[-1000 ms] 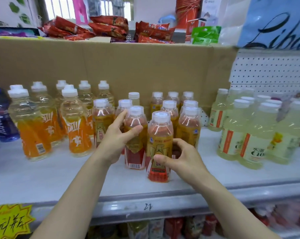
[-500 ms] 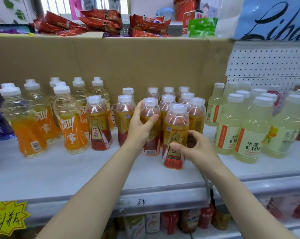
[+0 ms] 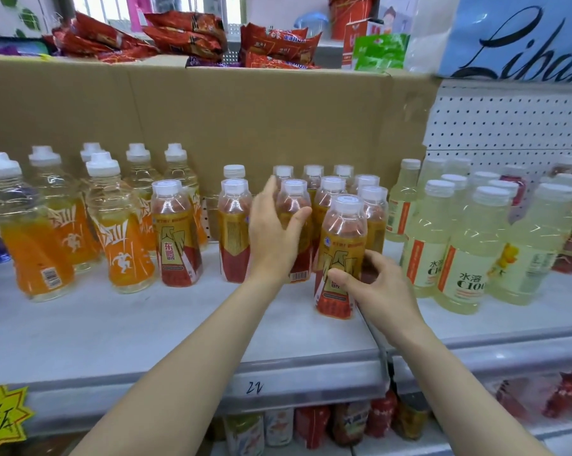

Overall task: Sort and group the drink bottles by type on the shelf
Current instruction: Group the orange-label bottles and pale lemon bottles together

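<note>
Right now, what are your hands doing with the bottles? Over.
Left hand wraps one red-and-gold bottle in the cluster. Right hand pinches the front red-and-gold bottle, upright on the shelf. Pale C100 bottles stand close on the right.

On the shelf (image 3: 113, 330), energy bottles (image 3: 327, 205) cluster at centre; orange bottles (image 3: 120, 225) stand at nine o'clock, pale bottles (image 3: 459, 245) at three, cardboard (image 3: 245, 120) behind.

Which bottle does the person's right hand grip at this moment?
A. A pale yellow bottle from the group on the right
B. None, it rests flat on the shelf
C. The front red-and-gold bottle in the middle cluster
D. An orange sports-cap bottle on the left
C: the right hand curls its thumb and fingers round the lower label of the front red-and-gold bottle, which stands on the shelf.
</note>
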`<state>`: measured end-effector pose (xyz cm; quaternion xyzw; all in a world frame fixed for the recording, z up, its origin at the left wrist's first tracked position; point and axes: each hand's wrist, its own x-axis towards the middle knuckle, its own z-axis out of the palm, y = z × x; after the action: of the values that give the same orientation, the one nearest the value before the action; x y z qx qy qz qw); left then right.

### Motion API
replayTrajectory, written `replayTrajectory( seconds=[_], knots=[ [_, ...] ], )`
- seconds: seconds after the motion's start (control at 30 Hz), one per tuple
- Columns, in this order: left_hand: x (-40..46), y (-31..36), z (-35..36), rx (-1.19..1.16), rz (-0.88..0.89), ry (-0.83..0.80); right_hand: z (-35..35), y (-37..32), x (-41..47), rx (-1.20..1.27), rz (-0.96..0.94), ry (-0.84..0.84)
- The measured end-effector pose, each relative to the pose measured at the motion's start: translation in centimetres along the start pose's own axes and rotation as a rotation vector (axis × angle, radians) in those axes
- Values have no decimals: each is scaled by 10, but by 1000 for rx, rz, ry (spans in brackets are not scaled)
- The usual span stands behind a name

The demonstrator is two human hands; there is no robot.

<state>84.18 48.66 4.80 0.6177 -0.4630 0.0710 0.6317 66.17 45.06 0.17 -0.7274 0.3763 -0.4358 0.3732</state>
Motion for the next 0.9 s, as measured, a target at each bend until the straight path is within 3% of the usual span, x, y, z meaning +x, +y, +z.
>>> replayTrajectory(
  seconds=[0.07,0.13,0.3,0.63,0.8,0.9],
  knots=[
    [3,-3,-20,176,183,211,0,3,3,-6,-6,2],
    [17,-15,-36,279,131,273,1,6,7,3,-6,1],
    [32,-36,-58,75,-265,-22,12,7,16,-2,-19,22],
    [3,-13,-67,-55,-266,-284,25,15,35,-39,-36,63],
    [0,-1,-60,-206,-269,-298,26,20,37,-42,-42,62],
    [30,-10,-63,-289,-342,-119,26,20,36,-38,-39,66]
  ],
)
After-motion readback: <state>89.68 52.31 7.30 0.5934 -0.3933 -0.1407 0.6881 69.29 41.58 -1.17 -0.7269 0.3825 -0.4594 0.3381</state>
